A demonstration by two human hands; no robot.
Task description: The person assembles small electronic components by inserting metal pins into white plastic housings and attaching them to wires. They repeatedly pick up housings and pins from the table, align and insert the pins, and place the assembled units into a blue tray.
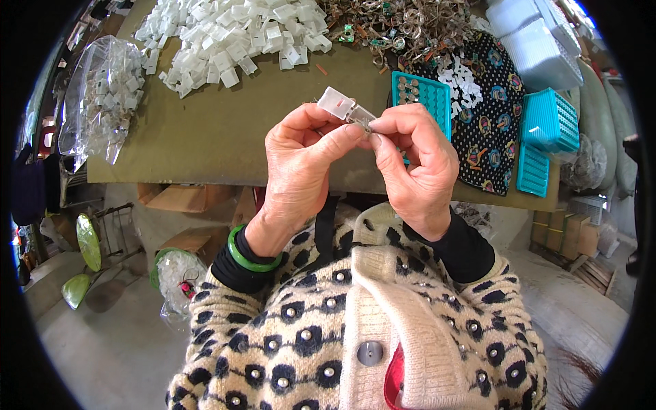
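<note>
A small white plastic case [336, 103] with a clear, narrower section is held up over the near part of the table. My left hand [304, 154] pinches it from the left, thumb along its lower side. Fingertips of my right hand [418, 160] are closed on the clear end; any tiny part between them is hidden. Behind my right hand lies a turquoise tray [435, 96], partly covered, with several round metal pieces [404, 87] in its left side. Beside it, small white pieces [462, 83] rest on a black patterned cloth [486, 147].
A heap of white plastic cases [239, 37] covers the far left of the table [198, 140]; tangled metallic strips [424, 24] lie farther right. A clear bag [109, 96] stands at the left edge. Stacked turquoise trays [550, 123] and white trays [543, 55] are at right.
</note>
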